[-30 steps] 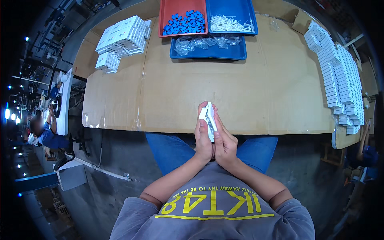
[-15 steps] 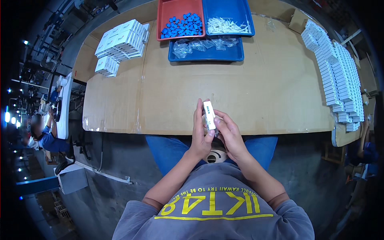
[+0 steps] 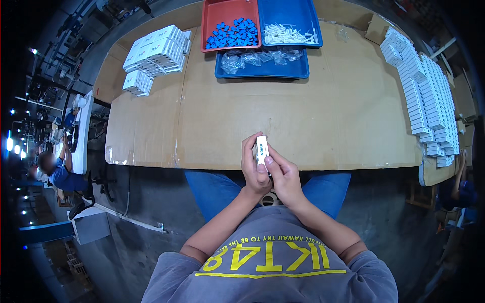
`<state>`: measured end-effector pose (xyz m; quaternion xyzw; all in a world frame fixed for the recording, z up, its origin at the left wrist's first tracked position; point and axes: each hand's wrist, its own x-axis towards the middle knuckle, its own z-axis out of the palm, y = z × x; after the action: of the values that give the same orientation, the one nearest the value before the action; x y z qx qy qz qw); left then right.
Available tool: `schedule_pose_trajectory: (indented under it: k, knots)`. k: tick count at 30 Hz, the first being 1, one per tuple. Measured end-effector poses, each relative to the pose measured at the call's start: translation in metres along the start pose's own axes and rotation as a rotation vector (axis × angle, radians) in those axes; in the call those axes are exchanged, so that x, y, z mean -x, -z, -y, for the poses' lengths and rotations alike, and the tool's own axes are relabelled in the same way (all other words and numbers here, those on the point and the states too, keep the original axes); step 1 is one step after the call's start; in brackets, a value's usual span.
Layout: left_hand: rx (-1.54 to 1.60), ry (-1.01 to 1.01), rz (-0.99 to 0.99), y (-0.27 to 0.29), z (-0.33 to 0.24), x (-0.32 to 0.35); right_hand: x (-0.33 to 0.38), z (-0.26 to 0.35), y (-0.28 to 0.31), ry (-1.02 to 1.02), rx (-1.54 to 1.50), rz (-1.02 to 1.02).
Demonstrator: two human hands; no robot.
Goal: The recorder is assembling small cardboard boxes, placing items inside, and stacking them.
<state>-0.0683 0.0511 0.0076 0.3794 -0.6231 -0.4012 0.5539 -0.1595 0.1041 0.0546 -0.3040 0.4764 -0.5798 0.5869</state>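
In the head view, my left hand (image 3: 254,169) and right hand (image 3: 286,181) grip a small white box (image 3: 261,149) between them, mid-frame, by the near edge of the bench (image 3: 217,121). Stacked cartons (image 3: 155,49) stand upper left; a red tray (image 3: 230,10) sits top centre.

Grey short-sleeved T-shirt (image 3: 273,290), large yellow lettering (image 3: 262,255), thin yellow stripe (image 3: 273,275), blue trousers (image 3: 214,192), bare fingers (image 3: 247,153)
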Motion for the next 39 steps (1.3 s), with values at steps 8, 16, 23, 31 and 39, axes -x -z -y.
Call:
schedule_pose_trajectory:
  k: [8,16,23,31,39]
  knots:
    - [0.105,0.003,-0.03,-0.003,-0.008,0.0,0.004,-0.008,0.003,0.118,0.145,0.007]
    - [0.047,0.028,0.073,0.001,-0.003,-0.007,-0.008,0.001,0.012,0.064,0.157,0.048]
    - [0.388,0.357,0.172,0.003,0.0,0.001,-0.014,0.02,0.048,0.315,0.955,0.069]
    - [0.754,1.128,0.209,-0.004,-0.045,-0.009,-0.024,0.019,0.066,0.783,1.066,0.277]
    - [0.704,1.085,0.267,0.003,-0.035,-0.005,-0.031,0.005,0.062,0.97,0.879,0.197]
